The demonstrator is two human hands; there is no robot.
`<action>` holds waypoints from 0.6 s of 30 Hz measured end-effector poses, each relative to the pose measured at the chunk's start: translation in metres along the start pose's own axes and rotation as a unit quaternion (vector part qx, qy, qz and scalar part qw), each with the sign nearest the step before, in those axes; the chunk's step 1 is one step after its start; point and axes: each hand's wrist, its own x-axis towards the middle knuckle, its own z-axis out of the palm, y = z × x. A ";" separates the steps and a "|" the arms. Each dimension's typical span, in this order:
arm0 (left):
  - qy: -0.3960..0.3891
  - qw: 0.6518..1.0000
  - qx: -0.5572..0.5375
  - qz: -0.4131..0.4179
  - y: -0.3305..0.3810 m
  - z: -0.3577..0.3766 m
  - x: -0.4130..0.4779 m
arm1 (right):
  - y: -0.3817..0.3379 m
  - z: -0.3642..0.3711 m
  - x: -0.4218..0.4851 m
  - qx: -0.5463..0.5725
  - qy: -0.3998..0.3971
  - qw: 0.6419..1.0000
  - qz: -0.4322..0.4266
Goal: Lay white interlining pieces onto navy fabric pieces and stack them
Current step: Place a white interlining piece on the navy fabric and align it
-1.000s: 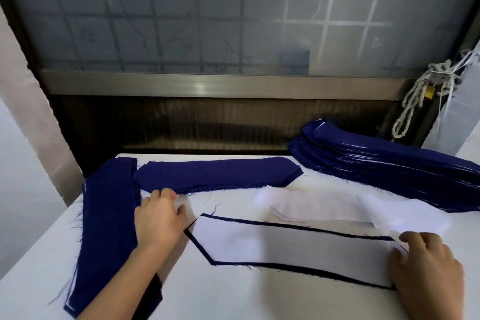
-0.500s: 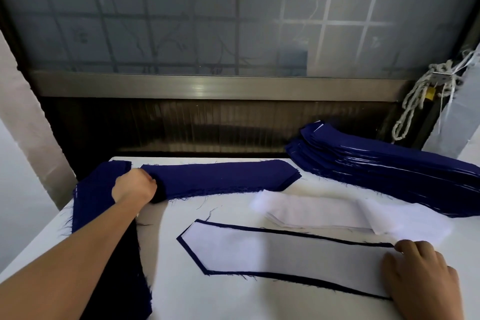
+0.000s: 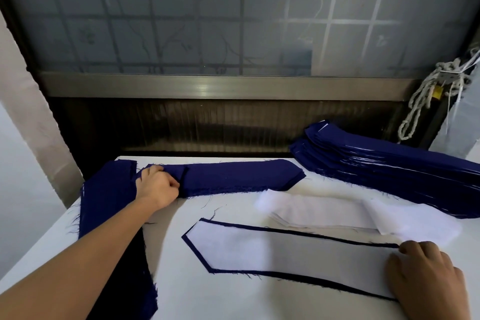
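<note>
The pointed white interlining piece (image 3: 285,257) lies flat on a long navy fabric piece (image 3: 196,254) near the front edge of the white table (image 3: 187,299), with a thin navy margin showing round it. The right hand (image 3: 428,280) rests on its right end, fingers slightly bent and pressing down, gripping nothing. Just behind lies a loose pile of white interlining (image 3: 319,212).

Along the far edge lies a pile of bare navy pieces (image 3: 239,176). The left hand (image 3: 158,186) curls at its left end, pinching up a small fold of the top layer. A second navy pile (image 3: 106,205) runs down the left edge. A tall stack of finished pieces (image 3: 389,163) fills the far right corner.

The step in hand looks like peeling off the next navy piece. It should take one layer only, lifted rather than dragged so frayed threads don't pull its neighbours. The right hand's pressure should keep the matched pair from shifting.
</note>
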 end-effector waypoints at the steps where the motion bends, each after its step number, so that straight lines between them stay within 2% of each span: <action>1: -0.012 0.999 -0.031 -0.020 0.000 -0.002 0.001 | 0.000 0.000 0.000 -0.010 -0.002 1.000 -0.002; 3: -0.012 0.996 -0.079 -0.035 0.000 -0.005 0.003 | -0.001 0.000 0.001 -0.012 -0.003 1.000 0.000; 7: 0.045 0.990 -0.132 -0.038 -0.005 -0.005 0.005 | 0.001 0.003 0.003 -0.003 0.000 1.000 0.001; 11: 0.128 0.959 -0.250 -0.045 -0.002 0.003 0.000 | 0.003 0.010 0.001 0.040 0.051 0.998 -0.004; 13: 0.154 0.948 -0.274 -0.045 -0.001 0.003 -0.003 | 0.003 0.012 0.001 0.051 0.086 0.995 -0.017; 18: 0.186 0.942 -0.273 0.064 0.017 0.002 -0.022 | 0.006 0.020 0.002 0.040 0.156 0.983 -0.082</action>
